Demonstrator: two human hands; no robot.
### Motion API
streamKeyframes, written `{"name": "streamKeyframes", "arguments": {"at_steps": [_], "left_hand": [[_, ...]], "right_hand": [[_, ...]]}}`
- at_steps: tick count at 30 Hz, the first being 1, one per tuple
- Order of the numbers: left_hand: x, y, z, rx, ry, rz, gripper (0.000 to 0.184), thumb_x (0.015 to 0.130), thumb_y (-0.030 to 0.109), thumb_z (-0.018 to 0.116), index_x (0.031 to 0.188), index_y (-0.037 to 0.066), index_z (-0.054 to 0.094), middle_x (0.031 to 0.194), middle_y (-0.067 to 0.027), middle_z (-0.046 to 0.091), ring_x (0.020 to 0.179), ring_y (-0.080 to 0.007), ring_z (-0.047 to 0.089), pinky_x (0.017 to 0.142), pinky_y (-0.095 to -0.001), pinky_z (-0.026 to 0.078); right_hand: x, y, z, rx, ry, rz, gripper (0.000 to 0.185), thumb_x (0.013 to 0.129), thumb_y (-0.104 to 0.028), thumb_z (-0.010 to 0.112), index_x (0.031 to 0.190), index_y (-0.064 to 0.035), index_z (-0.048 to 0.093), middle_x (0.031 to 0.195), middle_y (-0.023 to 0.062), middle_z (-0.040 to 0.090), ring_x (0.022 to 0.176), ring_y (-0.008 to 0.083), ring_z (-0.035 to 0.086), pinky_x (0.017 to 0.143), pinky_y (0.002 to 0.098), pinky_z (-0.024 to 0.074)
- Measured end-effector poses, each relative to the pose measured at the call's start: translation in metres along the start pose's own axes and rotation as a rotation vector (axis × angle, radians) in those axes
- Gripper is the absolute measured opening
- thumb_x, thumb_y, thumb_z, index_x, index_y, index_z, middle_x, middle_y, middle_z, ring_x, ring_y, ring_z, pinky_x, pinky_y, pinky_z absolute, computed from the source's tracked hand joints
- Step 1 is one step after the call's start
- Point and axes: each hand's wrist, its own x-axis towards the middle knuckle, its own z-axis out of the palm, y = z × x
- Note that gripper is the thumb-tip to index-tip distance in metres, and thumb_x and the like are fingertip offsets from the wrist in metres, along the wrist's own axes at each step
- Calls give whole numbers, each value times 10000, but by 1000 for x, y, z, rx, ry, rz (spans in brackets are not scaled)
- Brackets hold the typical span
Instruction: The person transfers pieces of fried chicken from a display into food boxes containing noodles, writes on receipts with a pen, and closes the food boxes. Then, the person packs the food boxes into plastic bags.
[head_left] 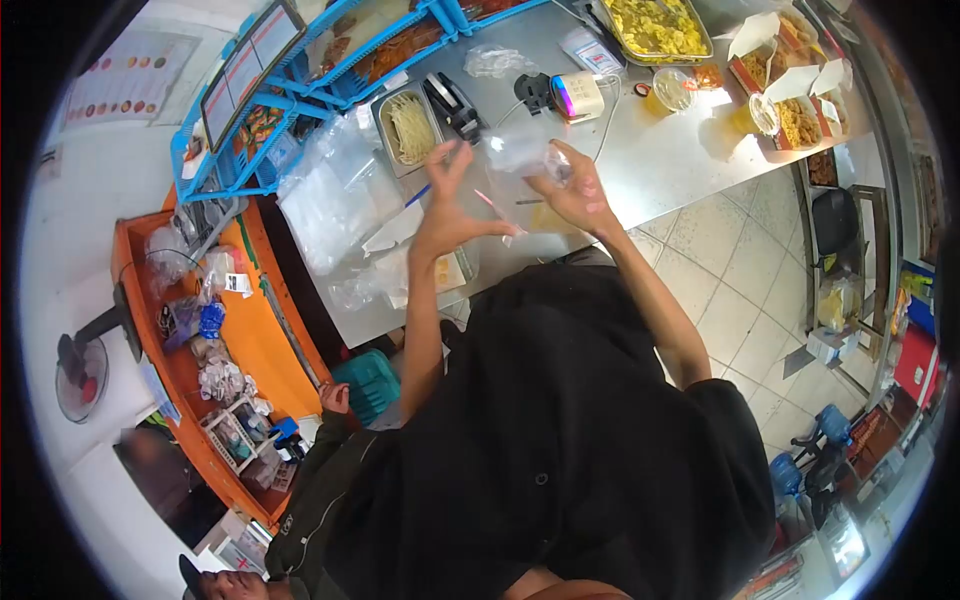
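My left hand (451,208) is raised over the metal table, thumb and fingers spread apart, with nothing visible between them. To its right, my right hand (577,190) is closed on a clear plastic bag (520,155), which hangs in front of its fingers. Beyond my left hand sit a metal tray of pale strips (409,128) and a black device (455,105). A blue pen (418,195) lies beside my left wrist. Below the hands, a clear container (455,268) is partly hidden by my left forearm.
The metal table (640,190) also holds plastic bags (340,190), a white box (577,97), two drink cups (672,92), boxed food (797,122) and a tray of yellow food (655,28). Blue baskets (235,165) line the far left. A co-worker (310,500) is at the lower left.
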Motion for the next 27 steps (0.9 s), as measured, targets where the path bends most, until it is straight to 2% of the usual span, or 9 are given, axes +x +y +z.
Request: {"name": "streamKeyframes", "arguments": {"at_steps": [4,6,10,12,16,17,20,23,27], "left_hand": [[-7,-45,69,30,-309,-265,975,658,227,892,1393,84,269,1293,-230,545,1223,-294,517,1055,-381,401],[-15,-58,90,-64,-287,-337,940,657,249,892,1375,74,312,1296,-216,547,1223,-281,515,1051,-375,399],[-24,-69,99,-253,-224,-491,877,655,292,892,1339,54,399,1301,-189,551,1221,-254,512,1044,-363,394],[-19,-66,96,-374,-196,-609,849,654,314,892,1321,44,443,1304,-176,552,1221,-241,510,1041,-357,392],[-3,-57,84,-580,-130,-875,803,652,357,892,1285,23,529,1309,-149,556,1219,-215,507,1034,-345,388],[1,-57,81,-597,-128,-878,793,652,368,892,1276,18,551,1311,-143,557,1219,-209,506,1032,-342,387],[3,-50,72,-593,-161,-766,836,691,416,860,1334,13,510,1341,-137,536,1229,-215,498,1033,-345,385],[9,-40,56,-311,-240,-431,897,730,444,827,1409,19,421,1381,-131,503,1237,-240,493,1045,-349,380],[3,-31,38,-147,-279,-204,1010,713,415,847,1473,40,298,1469,-148,386,1330,-259,388,1108,-382,327]], "right_hand": [[-4,-4,28,5,-60,-115,409,670,-57,669,1037,42,516,869,202,510,842,395,526,762,416,444],[-3,-6,38,-89,-93,-48,528,578,16,588,1086,27,446,944,211,455,986,420,478,837,467,401],[-15,8,50,-92,-167,-160,501,584,42,577,1071,17,459,929,206,458,992,423,490,834,472,404],[-15,3,38,-216,-419,-120,539,635,6,663,1141,7,477,1018,209,512,1050,410,502,882,453,417],[5,-15,-37,17,-447,-157,719,665,-266,843,1265,-37,521,1274,170,541,1177,343,513,986,402,425],[17,-10,-54,89,-355,-103,773,655,-348,866,1286,-49,533,1345,144,529,1196,316,521,1004,382,430],[15,35,-71,-357,-227,-358,492,748,-251,808,1152,-47,617,1183,131,629,1031,282,610,882,362,490],[-3,73,-37,-146,-576,-42,298,804,-171,742,1058,-47,647,1003,123,676,858,250,638,771,349,503],[-16,78,-10,-106,-206,197,187,806,-101,680,984,-49,653,841,123,657,755,250,617,701,366,490]]}}
